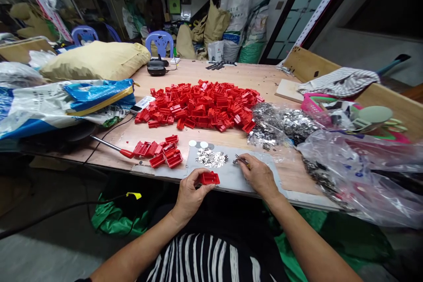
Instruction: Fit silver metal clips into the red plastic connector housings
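Note:
My left hand (191, 191) grips a small red plastic housing (209, 178), open-topped and box-shaped, near the table's front edge. My right hand (259, 176) is over the grey mat (264, 163), thumb and fingers pinched together. Small dark metal bits (235, 159) show at its fingertips; whether they are held or lie on the mat is unclear. Between the hands, further back, lies a heap of small shiny metal plates (211, 157). Several more red housings (158, 153) sit left of the mat, and a large pile of them (205, 105) spreads behind it.
Clear bags of metal parts (280, 123) and a pink basket (313, 108) stand to the right. On the left are a blue-and-white sack (99, 101), a stuffed beige sack (95, 61) and a red-tipped rod (114, 147). A cable (99, 143) crosses the left edge.

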Demonstrator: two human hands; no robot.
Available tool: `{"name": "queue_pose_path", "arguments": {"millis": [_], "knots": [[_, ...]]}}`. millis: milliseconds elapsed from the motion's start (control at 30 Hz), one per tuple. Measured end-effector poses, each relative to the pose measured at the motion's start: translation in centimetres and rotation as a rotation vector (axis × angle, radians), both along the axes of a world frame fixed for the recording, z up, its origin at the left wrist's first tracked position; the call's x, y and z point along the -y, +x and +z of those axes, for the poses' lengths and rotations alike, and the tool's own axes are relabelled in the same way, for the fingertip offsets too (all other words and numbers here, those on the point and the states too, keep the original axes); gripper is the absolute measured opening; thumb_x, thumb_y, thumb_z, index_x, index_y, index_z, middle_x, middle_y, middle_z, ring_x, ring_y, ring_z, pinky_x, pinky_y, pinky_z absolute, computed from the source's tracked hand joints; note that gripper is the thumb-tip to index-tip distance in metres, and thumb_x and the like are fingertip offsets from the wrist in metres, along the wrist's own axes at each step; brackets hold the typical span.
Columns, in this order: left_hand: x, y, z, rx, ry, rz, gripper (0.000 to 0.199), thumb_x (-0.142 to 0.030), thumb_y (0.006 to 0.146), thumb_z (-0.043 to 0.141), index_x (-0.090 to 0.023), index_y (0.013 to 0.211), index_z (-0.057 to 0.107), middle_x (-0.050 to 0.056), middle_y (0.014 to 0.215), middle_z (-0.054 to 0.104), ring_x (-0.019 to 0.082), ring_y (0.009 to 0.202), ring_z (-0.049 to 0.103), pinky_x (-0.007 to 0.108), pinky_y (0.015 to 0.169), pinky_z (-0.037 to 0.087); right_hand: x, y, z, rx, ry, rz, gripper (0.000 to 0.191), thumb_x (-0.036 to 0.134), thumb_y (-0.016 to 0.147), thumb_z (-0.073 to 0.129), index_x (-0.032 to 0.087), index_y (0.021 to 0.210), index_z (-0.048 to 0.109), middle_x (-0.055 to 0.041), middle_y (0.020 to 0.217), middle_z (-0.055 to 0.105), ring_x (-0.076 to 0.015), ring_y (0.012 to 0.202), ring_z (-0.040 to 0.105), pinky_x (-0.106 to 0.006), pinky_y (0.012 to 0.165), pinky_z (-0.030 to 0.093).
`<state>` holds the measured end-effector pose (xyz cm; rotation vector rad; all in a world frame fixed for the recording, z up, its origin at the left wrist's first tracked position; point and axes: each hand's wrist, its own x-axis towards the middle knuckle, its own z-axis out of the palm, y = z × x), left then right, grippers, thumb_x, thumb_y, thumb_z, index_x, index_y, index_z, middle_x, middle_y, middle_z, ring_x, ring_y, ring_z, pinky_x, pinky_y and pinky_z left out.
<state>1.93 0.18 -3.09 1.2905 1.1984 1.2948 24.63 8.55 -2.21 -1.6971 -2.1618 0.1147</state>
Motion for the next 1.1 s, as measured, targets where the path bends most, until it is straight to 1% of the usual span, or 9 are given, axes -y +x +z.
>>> {"name": "queue_pose_path", "arguments": {"millis": [233, 367, 467, 633, 733, 800, 867, 1000, 1100], "knots": [[-0.1, -0.2, 0.5, -0.089, 0.039, 0.021, 0.03, -0.031, 0.077, 0.071, -0.019, 0.104, 0.061, 0.005, 0.097, 0.071, 0.018, 0.087, 0.069, 0.029, 0.083, 0.055, -0.4, 0.2, -0.5, -0.112, 0.046, 0.086, 0.016, 0.024, 0.089, 0.046, 0.022, 0.094, 0.061, -0.0054, 0.095, 0.068, -0.0204, 0.084, 0.065, -0.031, 0.072, 0.047], [-0.1, -0.1, 0.7, -0.136, 0.055, 0.025, 0.031, -0.033, 0.078, 0.07, -0.019, 0.104, 0.062, 0.005, 0.098, 0.07, 0.018, 0.087, 0.068, 0.029, 0.083, 0.054, -0.7, 0.4, -0.7, -0.119, 0.059, 0.048, 0.017, 0.027, 0.089, 0.047, 0.021, 0.095, 0.062, -0.0067, 0.097, 0.069, -0.0228, 0.087, 0.065, -0.033, 0.073, 0.048], [-0.1, -0.1, 0.7, -0.149, 0.057, 0.024, 0.031, -0.034, 0.078, 0.07, -0.02, 0.103, 0.062, 0.005, 0.097, 0.07, 0.017, 0.087, 0.067, 0.029, 0.083, 0.054, -1.0, 0.6, -0.7, -0.147, 0.006, 0.018, 0.017, 0.029, 0.088, 0.049, 0.022, 0.094, 0.063, -0.0062, 0.096, 0.07, -0.0233, 0.087, 0.066, -0.034, 0.074, 0.049], [-0.1, -0.1, 0.6, -0.135, 0.046, 0.018, 0.03, -0.034, 0.077, 0.071, -0.02, 0.103, 0.062, 0.005, 0.098, 0.07, 0.018, 0.087, 0.068, 0.03, 0.083, 0.054, -1.7, 1.1, -0.3, -0.271, -0.114, 0.043, 0.015, 0.032, 0.085, 0.054, 0.024, 0.089, 0.066, -0.0026, 0.091, 0.072, -0.0209, 0.085, 0.067, -0.032, 0.077, 0.049], [-0.1, -0.1, 0.5, -0.135, 0.045, 0.014, 0.03, -0.033, 0.078, 0.07, -0.02, 0.103, 0.062, 0.005, 0.098, 0.07, 0.018, 0.087, 0.068, 0.03, 0.083, 0.055, -1.9, 1.5, -0.5, -0.225, -0.096, 0.026, 0.016, 0.03, 0.085, 0.053, 0.025, 0.092, 0.066, -0.0031, 0.095, 0.072, -0.0215, 0.087, 0.066, -0.033, 0.077, 0.049], [-0.1, -0.1, 0.6, -0.138, 0.044, 0.011, 0.03, -0.032, 0.078, 0.07, -0.02, 0.103, 0.062, 0.005, 0.097, 0.07, 0.017, 0.086, 0.068, 0.03, 0.083, 0.055, -1.9, 1.7, -0.6, -0.176, -0.058, 0.034, 0.019, 0.027, 0.085, 0.051, 0.024, 0.096, 0.066, -0.0053, 0.102, 0.07, -0.0226, 0.093, 0.065, -0.034, 0.079, 0.048], [-0.1, -0.1, 0.6, -0.138, 0.048, 0.011, 0.029, -0.032, 0.078, 0.07, -0.02, 0.103, 0.062, 0.004, 0.096, 0.07, 0.017, 0.085, 0.068, 0.029, 0.082, 0.055, -1.8, 1.6, -0.6, -0.146, -0.016, 0.032, 0.02, 0.026, 0.086, 0.049, 0.022, 0.098, 0.065, -0.0072, 0.103, 0.068, -0.0231, 0.094, 0.063, -0.035, 0.08, 0.048], [0.0, -0.1, 0.7, -0.139, 0.052, 0.015, 0.029, -0.032, 0.078, 0.07, -0.019, 0.102, 0.062, 0.004, 0.096, 0.071, 0.017, 0.085, 0.068, 0.029, 0.082, 0.055, -0.9, 0.8, -0.1, -0.083, -0.007, -0.012, 0.015, 0.032, 0.087, 0.051, 0.022, 0.088, 0.062, -0.0049, 0.09, 0.066, -0.0203, 0.081, 0.063, -0.031, 0.069, 0.046], [0.1, 0.0, 0.7, -0.142, 0.045, 0.012, 0.029, -0.032, 0.078, 0.07, -0.019, 0.102, 0.062, 0.004, 0.095, 0.071, 0.018, 0.085, 0.068, 0.03, 0.082, 0.055, -0.2, 0.0, 0.2, 0.014, -0.041, -0.044, 0.013, 0.034, 0.086, 0.054, 0.022, 0.085, 0.061, -0.0041, 0.09, 0.066, -0.0192, 0.076, 0.062, -0.028, 0.06, 0.043]]}}
